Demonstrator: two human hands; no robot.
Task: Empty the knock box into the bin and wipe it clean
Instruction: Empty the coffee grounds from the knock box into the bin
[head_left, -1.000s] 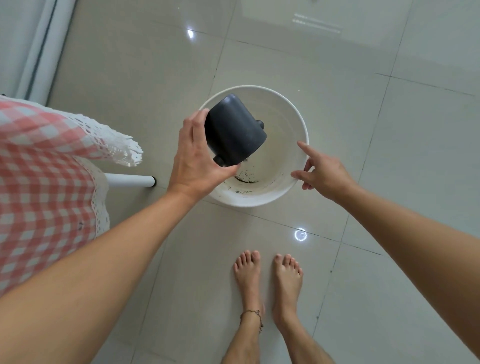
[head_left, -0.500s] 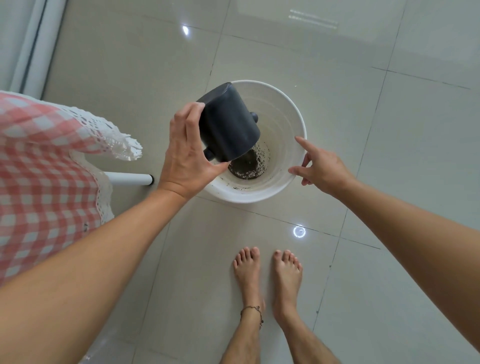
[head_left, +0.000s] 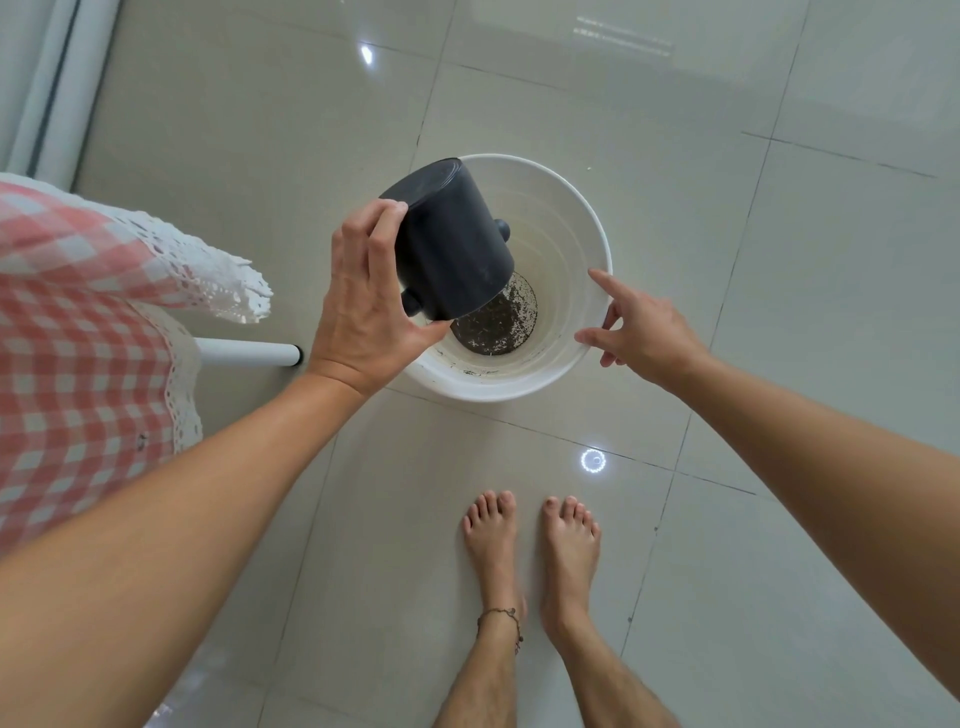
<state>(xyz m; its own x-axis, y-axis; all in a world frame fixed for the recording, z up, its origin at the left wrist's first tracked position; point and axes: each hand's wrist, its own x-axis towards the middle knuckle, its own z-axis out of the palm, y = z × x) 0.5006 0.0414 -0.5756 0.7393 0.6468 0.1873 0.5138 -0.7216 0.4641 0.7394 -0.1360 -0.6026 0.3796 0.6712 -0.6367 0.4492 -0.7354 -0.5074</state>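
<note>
My left hand (head_left: 363, 306) grips the dark grey knock box (head_left: 449, 244), which is tipped mouth-down over the white round bin (head_left: 576, 228) on the floor. Its flat base faces up and to the left. Dark coffee grounds (head_left: 498, 322) lie in a patch on the bin's bottom. At the bin's right rim my right hand (head_left: 641, 327) has its fingers spread, fingertips touching or almost touching the rim, nothing held.
A table with a pink-and-white checked, lace-edged cloth (head_left: 78, 322) stands at the left, one white leg (head_left: 244, 353) beside the bin. My bare feet (head_left: 530, 551) are on glossy grey floor tiles just in front of the bin. A white frame runs along the top-left corner.
The knock box has tipped further and lifted slightly toward the left rim. Grounds have fallen onto the bin's bottom. My right hand stays at the right rim.
</note>
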